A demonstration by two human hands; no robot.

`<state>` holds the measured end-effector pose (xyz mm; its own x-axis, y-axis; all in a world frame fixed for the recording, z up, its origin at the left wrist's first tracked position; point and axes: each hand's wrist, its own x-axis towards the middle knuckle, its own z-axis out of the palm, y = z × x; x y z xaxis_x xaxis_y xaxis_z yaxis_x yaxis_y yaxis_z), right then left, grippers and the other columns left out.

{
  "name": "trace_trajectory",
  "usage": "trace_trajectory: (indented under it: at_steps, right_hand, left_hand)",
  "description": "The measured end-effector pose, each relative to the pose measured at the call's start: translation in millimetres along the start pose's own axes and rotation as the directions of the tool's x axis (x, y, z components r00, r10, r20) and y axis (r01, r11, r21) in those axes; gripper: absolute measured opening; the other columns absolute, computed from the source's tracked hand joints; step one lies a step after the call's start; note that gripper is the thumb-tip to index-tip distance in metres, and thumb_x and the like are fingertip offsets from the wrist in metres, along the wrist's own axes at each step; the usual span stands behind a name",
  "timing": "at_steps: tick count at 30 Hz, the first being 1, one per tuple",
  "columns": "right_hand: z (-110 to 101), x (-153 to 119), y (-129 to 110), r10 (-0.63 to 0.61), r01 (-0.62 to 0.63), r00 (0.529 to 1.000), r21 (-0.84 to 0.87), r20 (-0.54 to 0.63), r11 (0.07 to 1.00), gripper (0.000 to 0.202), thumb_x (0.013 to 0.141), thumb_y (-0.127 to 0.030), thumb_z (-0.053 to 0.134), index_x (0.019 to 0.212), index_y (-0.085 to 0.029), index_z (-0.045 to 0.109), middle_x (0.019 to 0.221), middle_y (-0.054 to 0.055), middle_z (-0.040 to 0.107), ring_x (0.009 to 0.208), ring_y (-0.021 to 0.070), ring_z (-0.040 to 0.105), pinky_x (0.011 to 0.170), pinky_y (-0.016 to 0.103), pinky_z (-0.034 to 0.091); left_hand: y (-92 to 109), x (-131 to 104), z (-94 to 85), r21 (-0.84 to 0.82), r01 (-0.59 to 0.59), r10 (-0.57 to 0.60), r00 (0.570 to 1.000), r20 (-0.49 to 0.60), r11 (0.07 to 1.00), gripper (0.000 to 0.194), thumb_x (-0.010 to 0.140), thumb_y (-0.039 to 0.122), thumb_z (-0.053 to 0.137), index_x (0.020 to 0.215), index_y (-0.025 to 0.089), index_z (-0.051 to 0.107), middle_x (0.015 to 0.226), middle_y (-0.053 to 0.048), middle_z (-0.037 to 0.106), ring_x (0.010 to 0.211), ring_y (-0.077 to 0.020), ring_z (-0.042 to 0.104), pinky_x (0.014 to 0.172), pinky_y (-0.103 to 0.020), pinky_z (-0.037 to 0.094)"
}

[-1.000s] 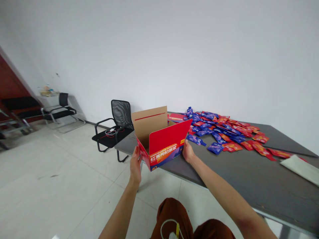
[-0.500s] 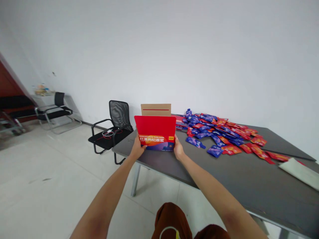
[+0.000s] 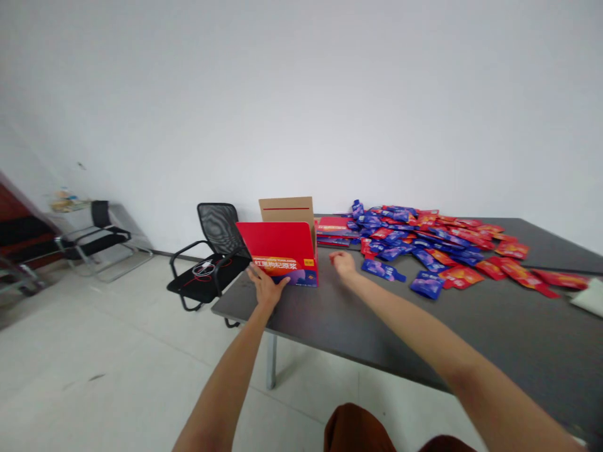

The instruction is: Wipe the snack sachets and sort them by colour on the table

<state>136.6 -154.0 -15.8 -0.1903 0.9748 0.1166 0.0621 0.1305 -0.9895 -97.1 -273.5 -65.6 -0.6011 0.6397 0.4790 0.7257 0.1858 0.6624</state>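
An upright red cardboard box (image 3: 276, 242) with a purple lower front stands on the dark table, its front and back flaps raised. My left hand (image 3: 267, 287) grips the lower left corner of its front, thumb across the printed face and the other fingers at the left edge. Just right of the box, apart from it, is my right hand (image 3: 343, 262), fingers curled in and nothing seen in them. Beyond that hand spreads a heap of red and blue spouted pouches (image 3: 400, 235). A blue pouch (image 3: 382, 270) lies closest to the right hand. The box's inside is hidden.
Flat red printed pieces (image 3: 335, 227) lie stacked behind the box, on the grey table (image 3: 377, 333). A pale folded sheet (image 3: 588, 297) is at the right. An office chair (image 3: 211, 251) with a white cable on its seat stands beyond the table's left end.
My right hand has let go of the box's right side and moved away from it to the right, fingers curling. The left hand stays at the box. The view has turned slightly.
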Motion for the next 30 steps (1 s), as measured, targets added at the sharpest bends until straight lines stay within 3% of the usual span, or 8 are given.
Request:
trace_trajectory:
  at_steps: [4, 7, 9, 12, 17, 23, 26, 30]
  right_hand:
    - [-24, 52, -10, -0.017, 0.012, 1.0, -0.331, -0.012, 0.943, 0.029, 0.079, -0.027, 0.048, 0.093, -0.017, 0.072, 0.094, 0.01, 0.071, 0.102, 0.025, 0.062, 0.092, 0.034, 0.044]
    - [-38, 90, -23, -0.065, 0.068, 0.998, -0.571, 0.025, 0.818, 0.028, 0.078, -0.026, 0.053, 0.095, -0.015, 0.072, 0.106, 0.013, 0.069, 0.112, 0.0286, 0.057, 0.096, 0.034, 0.04]
    - [-44, 115, -29, -0.076, 0.109, 0.994, -0.695, 0.078, 0.711, 0.029, 0.077, -0.024, 0.055, 0.099, -0.016, 0.071, 0.111, 0.013, 0.068, 0.113, 0.0293, 0.056, 0.097, 0.034, 0.039]
    - [-46, 153, -33, -0.039, 0.16, 0.985, -0.812, 0.168, 0.56, 0.036, 0.078, -0.024, 0.055, 0.11, -0.018, 0.069, 0.118, 0.011, 0.066, 0.114, 0.0286, 0.056, 0.098, 0.036, 0.039]
    - [-38, 204, -21, 0.056, 0.202, 0.968, -0.894, 0.244, 0.399, 0.054, 0.083, -0.031, 0.053, 0.136, -0.021, 0.051, 0.142, 0.009, 0.048, 0.13, 0.0279, 0.041, 0.106, 0.037, 0.032]
    - [-43, 223, 19, 0.141, 0.177, 0.964, -0.943, 0.223, 0.283, 0.08, 0.081, -0.06, 0.057, 0.145, -0.018, 0.036, 0.146, 0.017, 0.039, 0.13, 0.0301, 0.042, 0.103, 0.04, 0.033]
    - [-43, 226, 28, 0.11, 0.169, 0.974, -0.958, 0.199, 0.233, 0.066, 0.087, -0.06, 0.048, 0.141, -0.022, 0.043, 0.141, 0.015, 0.046, 0.126, 0.028, 0.047, 0.1, 0.04, 0.035]
    - [-42, 221, 26, 0.083, 0.107, 0.988, -0.97, 0.127, 0.216, 0.043, 0.086, -0.047, 0.058, 0.117, -0.018, 0.065, 0.125, 0.019, 0.059, 0.12, 0.0328, 0.051, 0.097, 0.044, 0.038]
  left_hand:
    - [-11, 5, 5.3, 0.14, 0.037, -0.032, 0.999, -0.036, 0.989, 0.105, 0.072, 0.05, 0.066, 0.14, -0.012, 0.015, 0.145, -0.042, 0.008, 0.141, -0.0451, 0.002, 0.111, -0.053, 0.021]
    - [-16, 4, 8.2, 0.308, 0.009, 0.012, 0.998, -0.068, 0.951, 0.076, 0.08, 0.035, 0.058, 0.13, -0.015, 0.032, 0.138, -0.04, 0.026, 0.139, -0.0431, 0.015, 0.108, -0.05, 0.028]
    - [-16, 1, 10.7, 0.361, -0.07, 0.098, 0.993, -0.059, 0.93, 0.06, 0.083, 0.03, 0.051, 0.127, -0.009, 0.04, 0.138, -0.036, 0.031, 0.133, -0.04, 0.031, 0.103, -0.048, 0.036]
    - [-15, -4, 13.5, 0.436, -0.121, 0.158, 0.986, -0.049, 0.892, 0.05, 0.084, 0.027, 0.047, 0.121, -0.007, 0.047, 0.14, -0.034, 0.029, 0.116, -0.0359, 0.05, 0.093, -0.044, 0.043]
    - [-14, -3, 9.8, 0.514, -0.128, 0.162, 0.987, -0.022, 0.848, 0.047, 0.084, 0.029, 0.047, 0.116, -0.005, 0.052, 0.131, -0.03, 0.039, 0.112, -0.0331, 0.051, 0.091, -0.04, 0.044]
    - [-12, 0, 6.1, 0.556, -0.126, 0.094, 0.992, 0.086, 0.821, 0.04, 0.085, 0.03, 0.045, 0.112, 0.003, 0.056, 0.115, -0.019, 0.052, 0.104, -0.0297, 0.051, 0.086, -0.04, 0.043]
    - [-9, 0, 6.1, 0.577, -0.102, 0.056, 0.994, 0.096, 0.81, 0.041, 0.084, 0.033, 0.046, 0.112, 0.004, 0.055, 0.116, -0.019, 0.051, 0.105, -0.0312, 0.05, 0.085, -0.041, 0.042]
    - [-11, 0, 6.0, 0.592, -0.104, 0.061, 0.994, 0.092, 0.799, 0.041, 0.086, 0.034, 0.045, 0.112, 0.004, 0.055, 0.114, -0.018, 0.052, 0.105, -0.0311, 0.05, 0.083, -0.04, 0.042]
